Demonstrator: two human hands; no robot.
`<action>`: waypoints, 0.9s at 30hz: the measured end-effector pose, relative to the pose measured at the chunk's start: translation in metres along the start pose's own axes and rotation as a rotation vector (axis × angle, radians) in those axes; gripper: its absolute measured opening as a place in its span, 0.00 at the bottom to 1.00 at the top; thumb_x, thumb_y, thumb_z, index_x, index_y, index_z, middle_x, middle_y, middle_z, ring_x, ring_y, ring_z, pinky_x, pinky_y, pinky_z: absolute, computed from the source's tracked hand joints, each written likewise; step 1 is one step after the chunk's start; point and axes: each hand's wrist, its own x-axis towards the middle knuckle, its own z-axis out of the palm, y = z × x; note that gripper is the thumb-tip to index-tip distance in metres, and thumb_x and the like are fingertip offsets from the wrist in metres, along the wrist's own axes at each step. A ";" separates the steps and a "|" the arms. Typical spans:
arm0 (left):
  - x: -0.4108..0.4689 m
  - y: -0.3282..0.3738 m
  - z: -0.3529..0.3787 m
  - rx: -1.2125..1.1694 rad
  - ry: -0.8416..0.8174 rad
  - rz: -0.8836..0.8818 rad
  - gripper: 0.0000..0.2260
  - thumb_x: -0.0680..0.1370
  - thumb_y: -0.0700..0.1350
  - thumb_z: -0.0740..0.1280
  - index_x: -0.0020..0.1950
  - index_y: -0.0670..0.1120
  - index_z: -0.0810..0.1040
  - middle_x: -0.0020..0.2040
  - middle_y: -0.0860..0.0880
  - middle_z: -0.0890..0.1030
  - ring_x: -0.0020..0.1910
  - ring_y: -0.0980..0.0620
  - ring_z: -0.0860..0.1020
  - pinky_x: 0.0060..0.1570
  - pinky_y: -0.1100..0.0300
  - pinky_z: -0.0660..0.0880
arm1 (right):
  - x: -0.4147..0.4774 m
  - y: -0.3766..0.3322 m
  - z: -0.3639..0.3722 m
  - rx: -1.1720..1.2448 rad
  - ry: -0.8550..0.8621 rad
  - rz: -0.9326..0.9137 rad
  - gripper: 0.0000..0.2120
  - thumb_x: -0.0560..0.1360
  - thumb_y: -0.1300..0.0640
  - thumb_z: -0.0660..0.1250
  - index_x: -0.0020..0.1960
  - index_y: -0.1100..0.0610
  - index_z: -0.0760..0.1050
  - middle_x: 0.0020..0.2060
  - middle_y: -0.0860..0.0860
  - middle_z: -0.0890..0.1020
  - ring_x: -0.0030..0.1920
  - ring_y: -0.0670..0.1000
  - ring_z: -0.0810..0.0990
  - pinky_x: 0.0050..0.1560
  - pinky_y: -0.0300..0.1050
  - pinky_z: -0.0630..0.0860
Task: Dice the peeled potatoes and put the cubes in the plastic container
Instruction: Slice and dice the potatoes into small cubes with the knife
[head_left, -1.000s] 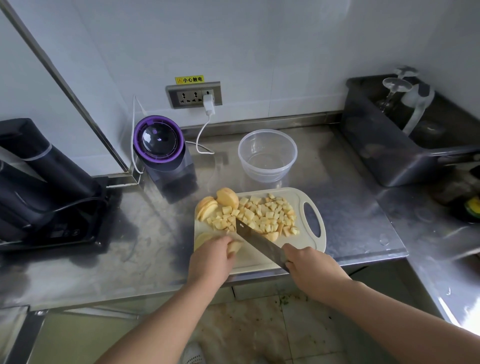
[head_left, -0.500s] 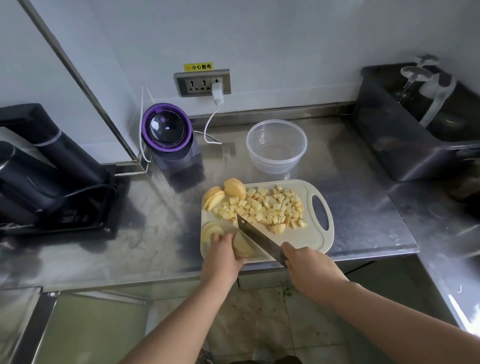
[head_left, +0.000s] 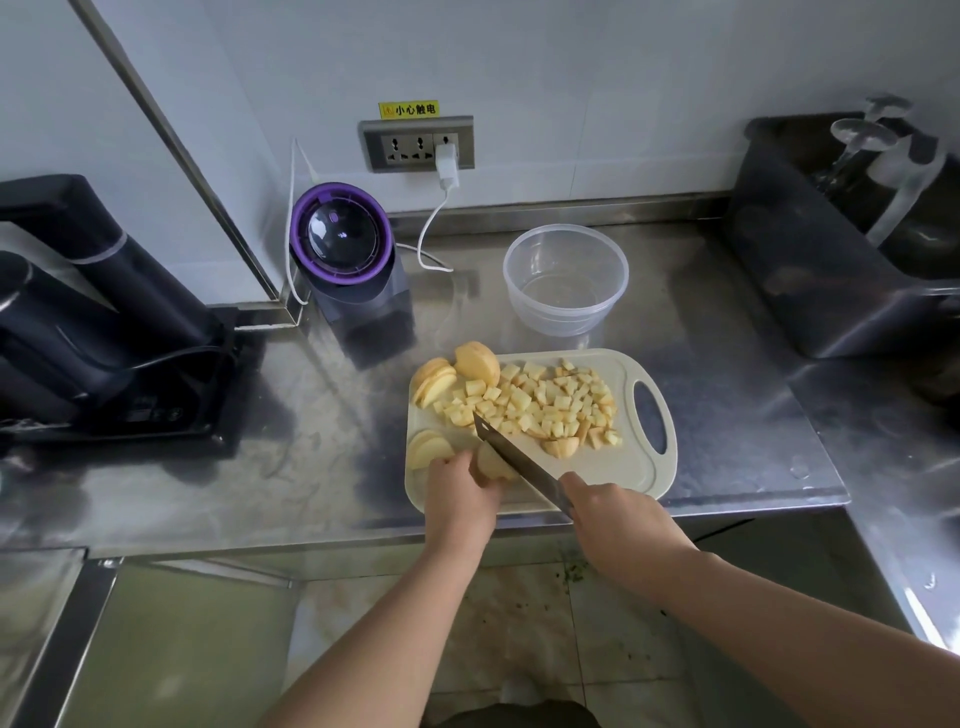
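Note:
A pale cutting board (head_left: 631, 467) lies at the steel counter's front edge. A heap of potato cubes (head_left: 545, 402) covers its middle. Thick potato slices (head_left: 457, 371) sit at its back left corner and more slices (head_left: 428, 448) at its left edge. My left hand (head_left: 460, 491) holds a potato piece (head_left: 493, 462) down on the board. My right hand (head_left: 618, 522) grips the handle of a knife (head_left: 511, 457), whose blade lies against that piece, tip toward the cubes. Behind the board stands a clear plastic container (head_left: 566, 280), with nothing in it.
A purple-topped appliance (head_left: 343, 249) stands behind the board's left side, with a white charger cable (head_left: 431, 228) running to the wall socket. Black appliances (head_left: 93, 322) fill the left counter. A dark tub (head_left: 831, 249) with glassware sits at the right.
My left hand has shifted on the potato piece, which now shows beside the blade. The knife stays angled across the board. The camera view has drifted.

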 end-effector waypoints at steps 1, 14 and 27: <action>0.000 -0.002 -0.001 -0.024 -0.002 0.003 0.04 0.75 0.43 0.70 0.49 0.45 0.80 0.43 0.52 0.79 0.42 0.53 0.78 0.39 0.67 0.74 | -0.001 0.000 0.001 -0.007 -0.001 -0.005 0.16 0.80 0.63 0.58 0.65 0.52 0.61 0.41 0.51 0.76 0.37 0.49 0.78 0.36 0.41 0.77; 0.000 0.005 0.004 0.143 0.045 -0.020 0.20 0.75 0.50 0.71 0.64 0.46 0.74 0.58 0.46 0.72 0.55 0.48 0.74 0.53 0.59 0.71 | -0.004 -0.003 0.002 -0.017 0.016 -0.045 0.18 0.78 0.66 0.60 0.64 0.53 0.63 0.40 0.51 0.76 0.39 0.50 0.79 0.38 0.43 0.78; -0.003 -0.006 -0.006 -0.212 0.005 -0.113 0.06 0.78 0.39 0.67 0.52 0.43 0.81 0.39 0.53 0.80 0.42 0.53 0.80 0.44 0.59 0.78 | 0.000 0.002 0.002 -0.058 0.041 -0.064 0.20 0.79 0.65 0.60 0.68 0.52 0.62 0.43 0.50 0.77 0.39 0.49 0.79 0.36 0.40 0.76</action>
